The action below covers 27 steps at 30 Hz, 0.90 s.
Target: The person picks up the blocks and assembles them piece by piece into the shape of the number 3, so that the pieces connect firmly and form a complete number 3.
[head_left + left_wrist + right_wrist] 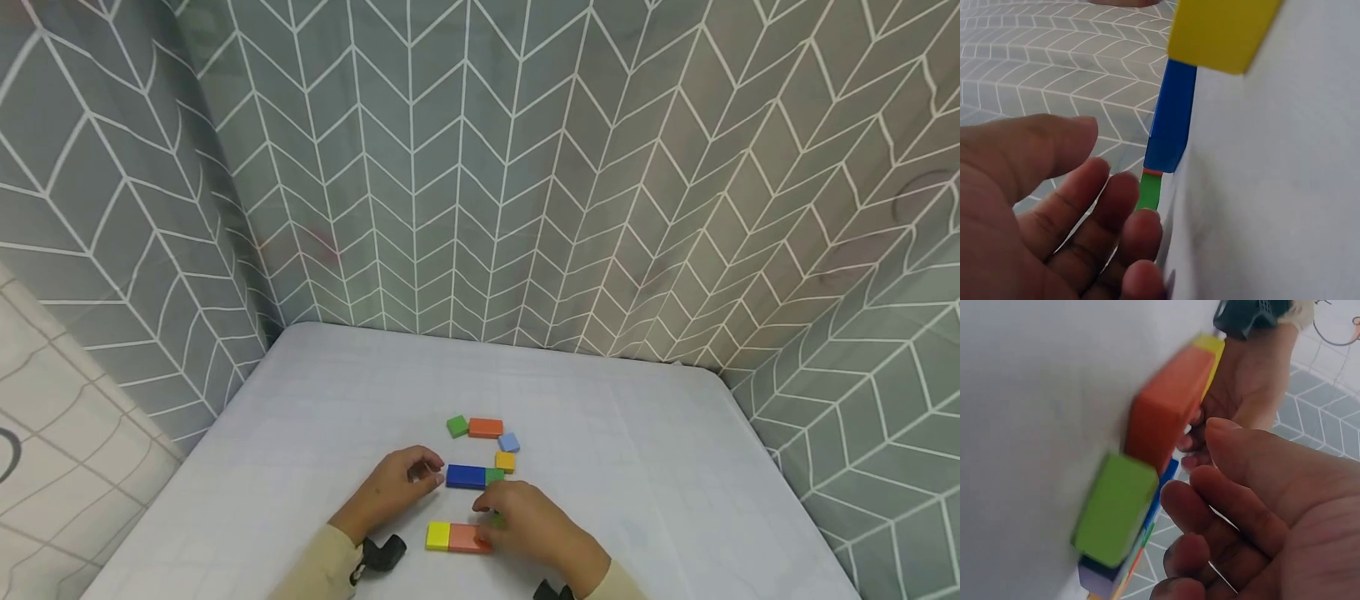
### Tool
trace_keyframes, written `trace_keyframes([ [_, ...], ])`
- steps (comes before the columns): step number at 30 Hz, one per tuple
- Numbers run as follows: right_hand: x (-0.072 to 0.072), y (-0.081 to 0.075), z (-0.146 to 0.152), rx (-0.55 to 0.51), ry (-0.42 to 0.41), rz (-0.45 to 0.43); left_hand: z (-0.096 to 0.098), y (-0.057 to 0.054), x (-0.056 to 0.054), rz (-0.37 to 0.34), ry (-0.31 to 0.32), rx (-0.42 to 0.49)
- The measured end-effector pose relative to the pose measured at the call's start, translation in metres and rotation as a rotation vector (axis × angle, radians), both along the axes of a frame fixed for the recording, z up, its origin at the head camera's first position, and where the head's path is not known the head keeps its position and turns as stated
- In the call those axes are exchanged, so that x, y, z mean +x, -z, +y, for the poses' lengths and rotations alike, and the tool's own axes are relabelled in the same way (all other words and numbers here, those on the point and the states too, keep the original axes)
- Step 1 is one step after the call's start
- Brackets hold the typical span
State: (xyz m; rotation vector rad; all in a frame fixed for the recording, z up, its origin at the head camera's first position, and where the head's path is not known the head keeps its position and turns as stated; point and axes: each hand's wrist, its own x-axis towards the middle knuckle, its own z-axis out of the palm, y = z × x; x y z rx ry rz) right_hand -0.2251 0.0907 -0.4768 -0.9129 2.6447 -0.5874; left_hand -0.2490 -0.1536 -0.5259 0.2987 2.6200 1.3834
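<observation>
My left hand [393,487] is beside the left end of a dark blue block [466,477], its fingers loosely bent around nothing; the left wrist view shows a gap between the fingertips and the blue block [1169,115]. A green block [494,476] adjoins the blue one's right end. My right hand [536,525] hovers over the near row, holding nothing. There, a yellow block [438,536] abuts an orange block [467,538]. At the orange block's far end in the right wrist view lies a light green block [1116,509], close to the right fingertips.
Farther back on the white-covered table [637,467] lie a green block [457,426], a red-orange block [486,428], a light blue block [509,442] and an orange-yellow block [506,462], in a bent line. Grey patterned curtains [480,167] hang around the table.
</observation>
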Motion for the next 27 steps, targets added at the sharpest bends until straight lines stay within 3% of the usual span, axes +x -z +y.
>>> trace_keyframes([
  [6, 0.014, 0.009, 0.0, 0.034, -0.058, 0.1, 0.001, -0.009, 0.007, -0.048, 0.062, -0.045],
  [13, 0.017, 0.016, 0.0, 0.008, -0.069, 0.098, -0.001, -0.02, 0.024, -0.064, 0.258, -0.155],
  [16, 0.017, 0.018, 0.0, 0.004, -0.077, 0.12, 0.0, -0.024, 0.034, -0.081, 0.3, -0.191],
  [20, 0.016, 0.017, 0.002, 0.0, -0.077, 0.123, 0.003, -0.028, 0.046, -0.091, 0.283, -0.276],
  [27, 0.015, 0.017, 0.005, -0.006, -0.046, 0.083, 0.011, -0.024, 0.053, -0.015, 0.218, -0.384],
])
